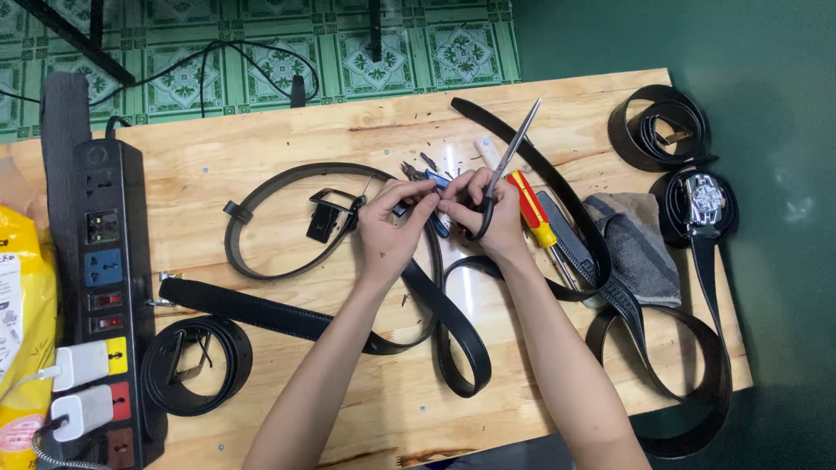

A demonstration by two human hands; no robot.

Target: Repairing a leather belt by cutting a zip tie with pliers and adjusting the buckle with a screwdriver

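**Belt end pinched at mid-table, clutter all round**

Left hand (387, 231) and right hand (488, 218) meeting over the wooden table (261, 174), both pinching the end of a black belt (453, 335); right also gripping scissors (509, 157), blades up. Just beside: red-and-yellow screwdriver (533, 211), grey cloth (636, 244). Left: looped belt with buckle (326, 213), coiled belt (196, 365), power strip (106, 287). Far right: two rolled belts (662, 126).

Small home belt-repair workbench

Wooden table (261, 174) strewn with black belts (287, 318), scissors (509, 157), screwdriver (533, 213), power strip (109, 287), over tiled floor (261, 43).
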